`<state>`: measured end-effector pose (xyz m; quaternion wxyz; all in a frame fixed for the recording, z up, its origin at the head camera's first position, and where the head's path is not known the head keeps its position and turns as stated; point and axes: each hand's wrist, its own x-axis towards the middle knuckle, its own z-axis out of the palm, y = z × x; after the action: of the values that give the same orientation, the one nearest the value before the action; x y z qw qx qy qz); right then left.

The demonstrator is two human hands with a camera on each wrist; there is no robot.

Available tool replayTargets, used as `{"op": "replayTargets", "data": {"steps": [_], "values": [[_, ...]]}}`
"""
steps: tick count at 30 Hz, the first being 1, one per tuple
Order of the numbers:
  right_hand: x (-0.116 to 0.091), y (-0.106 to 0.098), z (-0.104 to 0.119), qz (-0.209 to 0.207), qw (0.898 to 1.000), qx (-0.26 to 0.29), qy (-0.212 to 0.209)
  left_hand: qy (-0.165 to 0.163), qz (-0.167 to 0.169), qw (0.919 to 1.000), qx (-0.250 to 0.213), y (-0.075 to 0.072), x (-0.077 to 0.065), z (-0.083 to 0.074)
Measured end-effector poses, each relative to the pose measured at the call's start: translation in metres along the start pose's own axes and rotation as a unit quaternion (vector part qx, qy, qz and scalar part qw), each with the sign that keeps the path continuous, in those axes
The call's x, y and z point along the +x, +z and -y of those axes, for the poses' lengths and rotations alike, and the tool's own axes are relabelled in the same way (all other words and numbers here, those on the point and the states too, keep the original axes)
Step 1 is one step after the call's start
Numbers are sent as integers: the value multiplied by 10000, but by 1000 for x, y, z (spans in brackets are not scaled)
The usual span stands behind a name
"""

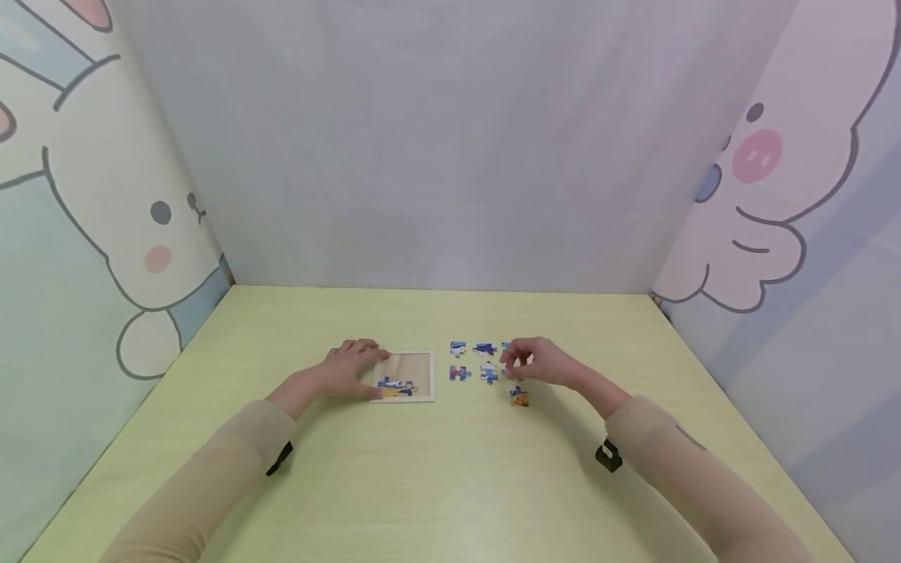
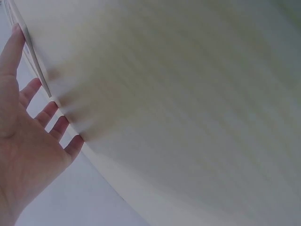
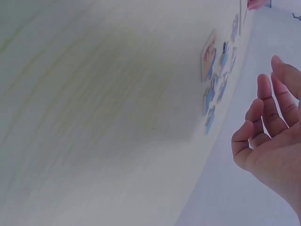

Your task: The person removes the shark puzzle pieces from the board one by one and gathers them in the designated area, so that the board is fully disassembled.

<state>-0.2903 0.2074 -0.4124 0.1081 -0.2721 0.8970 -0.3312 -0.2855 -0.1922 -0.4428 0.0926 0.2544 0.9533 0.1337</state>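
A shallow, pale-rimmed puzzle tray [image 1: 432,377] lies on the table, with some joined jigsaw pieces [image 1: 398,388] along its lower part. My left hand [image 1: 346,371] rests at the tray's left side, thumb and fingers spread; in the left wrist view the thumb touches the tray edge [image 2: 34,55]. Over the right part of the loose jigsaw pieces [image 1: 489,372] hovers my right hand [image 1: 540,360]. Its fingers are loosely bent, and the right wrist view shows nothing held between them. This hand partly covers a few pieces. Nearest me lies an orange-and-blue piece [image 1: 519,398].
Loose pieces lie in rough rows right of the tray, including a dark blue one [image 1: 484,349] and a red-and-blue one [image 1: 461,374]. The light wooden table [image 1: 436,485] meets a pale curtain [image 1: 436,156] behind. Cartoon-printed cloth hangs at both sides.
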Motion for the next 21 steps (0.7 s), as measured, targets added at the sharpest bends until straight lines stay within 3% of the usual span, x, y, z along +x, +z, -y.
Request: {"op": "replayTargets", "data": {"steps": [21], "values": [[51,26,56,106,9983,-154,-554,69,-31,10000,1,-3,-3,-3]]}}
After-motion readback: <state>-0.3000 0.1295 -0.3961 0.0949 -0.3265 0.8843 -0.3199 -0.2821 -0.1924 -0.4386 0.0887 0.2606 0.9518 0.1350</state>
